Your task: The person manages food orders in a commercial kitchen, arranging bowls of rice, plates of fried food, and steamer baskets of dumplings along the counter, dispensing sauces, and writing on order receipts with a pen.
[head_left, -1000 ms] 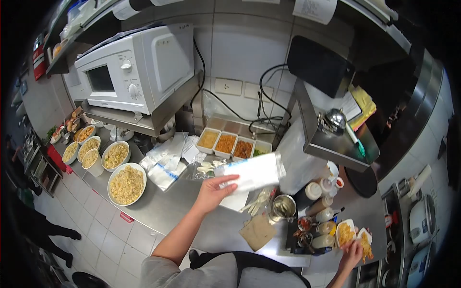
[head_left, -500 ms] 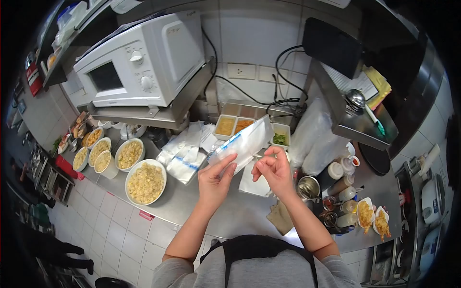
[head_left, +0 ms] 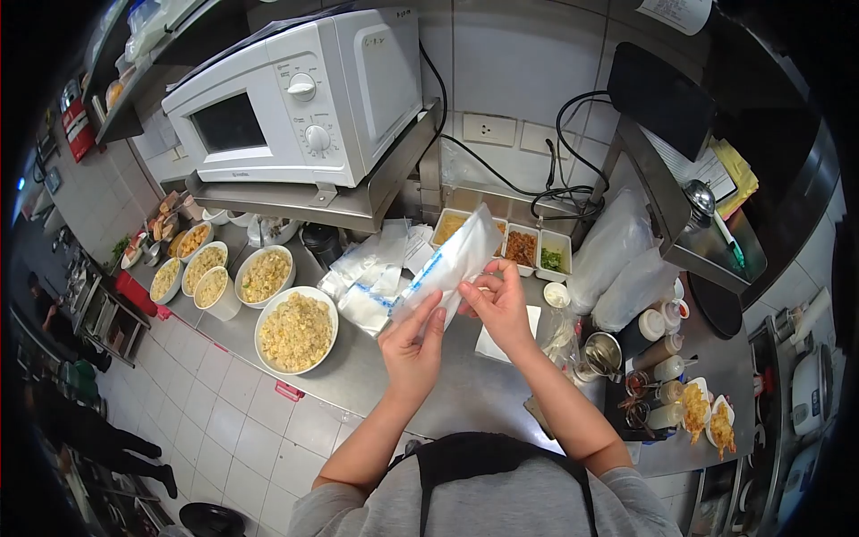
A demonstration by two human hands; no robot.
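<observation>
A clear plastic bag (head_left: 461, 255) with blue print is held up at a slant over the steel counter. My left hand (head_left: 413, 345) pinches its lower left end between thumb and fingers. Against its right edge, my right hand (head_left: 497, 304) has thumb and fingers pressed together on the plastic. Behind the bag stand small white trays of toppings, one with chopped greens (head_left: 553, 259). More flat plastic bags (head_left: 369, 282) lie on the counter to the left. A large bowl of fried rice (head_left: 297, 331) sits left of my left hand.
A microwave (head_left: 295, 98) rests on a raised shelf at upper left. More rice bowls (head_left: 265, 276) line the counter's left. Sauce bottles (head_left: 646, 327), a metal container (head_left: 602, 353) and two dishes of fried food (head_left: 695, 410) are on the right. People in dark clothes stand at far left.
My right hand has come from the fried-food dishes to the bag and now grips its edge. The bag has tilted more upright. The view has shifted, so the counter items appear farther right.
</observation>
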